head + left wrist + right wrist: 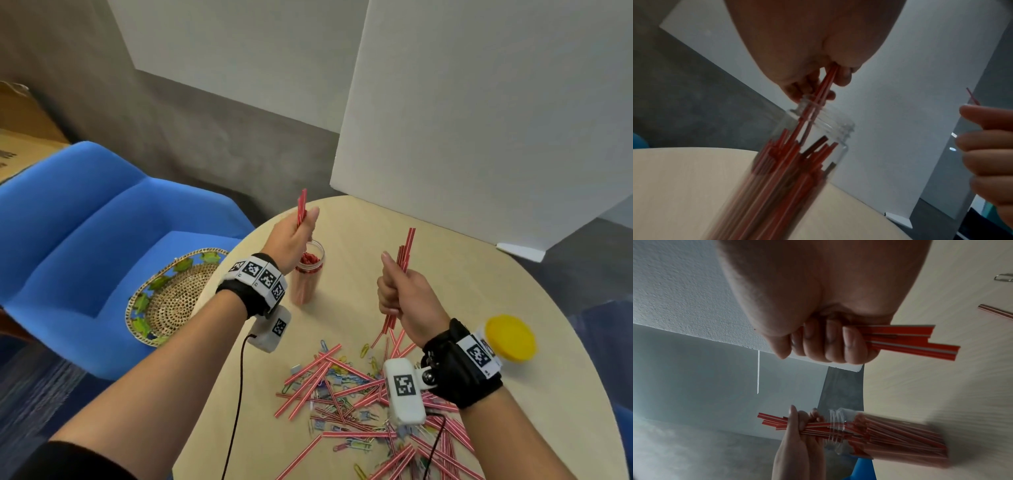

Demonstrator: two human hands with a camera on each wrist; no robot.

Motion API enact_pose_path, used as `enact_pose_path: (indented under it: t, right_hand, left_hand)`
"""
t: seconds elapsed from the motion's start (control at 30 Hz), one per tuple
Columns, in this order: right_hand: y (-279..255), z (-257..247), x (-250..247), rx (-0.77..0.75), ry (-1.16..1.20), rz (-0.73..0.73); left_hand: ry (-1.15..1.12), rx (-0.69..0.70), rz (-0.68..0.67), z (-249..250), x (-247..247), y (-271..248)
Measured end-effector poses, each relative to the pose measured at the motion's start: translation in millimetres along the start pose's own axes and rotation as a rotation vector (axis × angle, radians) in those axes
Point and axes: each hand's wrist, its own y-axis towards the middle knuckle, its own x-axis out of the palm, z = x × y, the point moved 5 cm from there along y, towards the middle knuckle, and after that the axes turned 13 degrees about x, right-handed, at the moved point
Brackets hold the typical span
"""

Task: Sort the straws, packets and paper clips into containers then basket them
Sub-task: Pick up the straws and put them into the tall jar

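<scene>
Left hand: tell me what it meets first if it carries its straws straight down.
The left hand holds its straws with their lower ends already inside the clear jar. Straight down, they probably meet the packed straws standing there, and the fingers would likely meet the rim.

Bare surface (445,274) lies open between the clear jar (306,277) and the white board (479,137) behind. Nearer the person, a heap of straws and paper clips (359,394) blocks the way, a yellow-lidded tub (510,337) standing at its right.
</scene>
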Motion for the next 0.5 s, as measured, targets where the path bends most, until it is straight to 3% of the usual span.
enact_pose_path:
  t: [0.13,0.33,0.4,0.5]
  right_hand:
    - [5.3,3.5,-3.9,0.009,-0.012,0.016]
    - [10.3,7.7,-5.5,0.026,-0.030,0.024]
    - [11.7,9.2,-6.6,0.036,-0.037,0.037]
    - [12.5,9.3,-8.0,0.043,-0.056,0.049]
  left_hand:
    - [0.172,0.141,-0.014,-4.4,-6.4,-1.2]
    - [0.191,0.281,0.168,5.7,-30.9,-1.1]
    - [0.187,0.280,0.155,5.1,-31.5,-0.5]
    - [0.273,0.271,0.026,1.3,-26.2,1.9]
